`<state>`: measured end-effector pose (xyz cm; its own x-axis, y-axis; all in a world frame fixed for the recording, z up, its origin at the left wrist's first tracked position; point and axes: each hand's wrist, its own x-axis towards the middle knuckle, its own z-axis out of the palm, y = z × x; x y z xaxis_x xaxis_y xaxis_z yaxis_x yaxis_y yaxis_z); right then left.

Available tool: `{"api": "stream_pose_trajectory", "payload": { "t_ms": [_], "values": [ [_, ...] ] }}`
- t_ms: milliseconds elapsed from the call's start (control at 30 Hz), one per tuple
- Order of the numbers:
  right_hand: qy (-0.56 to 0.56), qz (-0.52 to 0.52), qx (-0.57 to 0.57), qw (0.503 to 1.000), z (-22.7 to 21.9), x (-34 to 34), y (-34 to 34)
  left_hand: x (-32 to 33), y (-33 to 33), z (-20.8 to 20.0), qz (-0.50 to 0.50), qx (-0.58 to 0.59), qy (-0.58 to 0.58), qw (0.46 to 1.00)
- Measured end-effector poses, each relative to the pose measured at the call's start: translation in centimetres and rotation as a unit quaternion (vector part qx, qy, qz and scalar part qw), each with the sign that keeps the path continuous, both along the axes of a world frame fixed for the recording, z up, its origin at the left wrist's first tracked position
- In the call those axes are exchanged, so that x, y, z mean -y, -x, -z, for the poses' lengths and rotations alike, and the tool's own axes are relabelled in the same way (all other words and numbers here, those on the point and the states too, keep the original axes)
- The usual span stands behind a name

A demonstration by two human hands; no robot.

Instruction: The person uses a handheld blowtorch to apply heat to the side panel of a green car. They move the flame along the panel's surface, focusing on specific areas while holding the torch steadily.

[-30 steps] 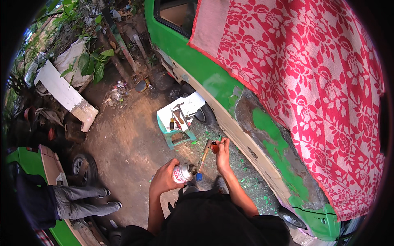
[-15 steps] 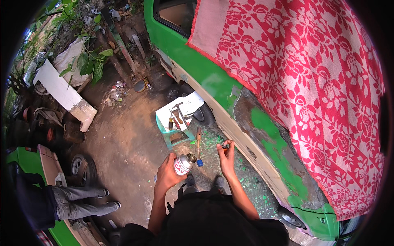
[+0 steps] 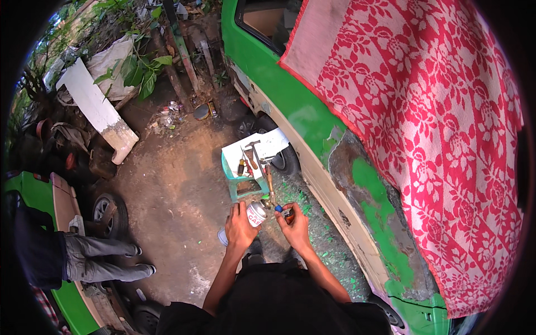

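My left hand (image 3: 240,228) is wrapped round a white gas canister (image 3: 256,214) that lies tilted on its side. A blowtorch head with a brass-coloured tube (image 3: 271,184) is fitted to the canister and points away from me. My right hand (image 3: 295,230) is close beside it, its fingertips at the blue knob (image 3: 278,208) of the torch. In that same hand I hold a small orange and dark object, apparently a lighter (image 3: 288,215), partly hidden by the fingers. No flame shows at the tube.
Ahead, a teal stool (image 3: 245,188) bears a white sheet (image 3: 272,140), a hammer (image 3: 254,151) and a screwdriver (image 3: 241,166). On the right is a green car (image 3: 312,120) with stripped paint, under a red floral cloth (image 3: 424,111). A person (image 3: 100,254) stands left, by another green car (image 3: 34,195).
My right hand has moved left to the torch's blue knob, keeping the lighter. The left hand and canister have shifted slightly right and away from me.
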<state>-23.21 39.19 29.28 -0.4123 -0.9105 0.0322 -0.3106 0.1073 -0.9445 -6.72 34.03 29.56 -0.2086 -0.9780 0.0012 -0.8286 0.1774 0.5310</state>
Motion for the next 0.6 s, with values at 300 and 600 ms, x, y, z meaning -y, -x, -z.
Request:
{"api": "stream_pose_trajectory", "payload": {
  "t_ms": [300, 600],
  "values": [
    [-0.008, 0.059, -0.068, 0.996, -0.7, -0.4, -1.5, 0.6, -0.6, 0.6, 0.041, -0.041, 0.089, 0.994],
    [-0.019, 0.100, -0.083, 0.991, -0.5, 1.1, -4.6, 2.3, -3.2, 1.2, 0.065, -0.075, 0.089, 0.991]
  ]
}}
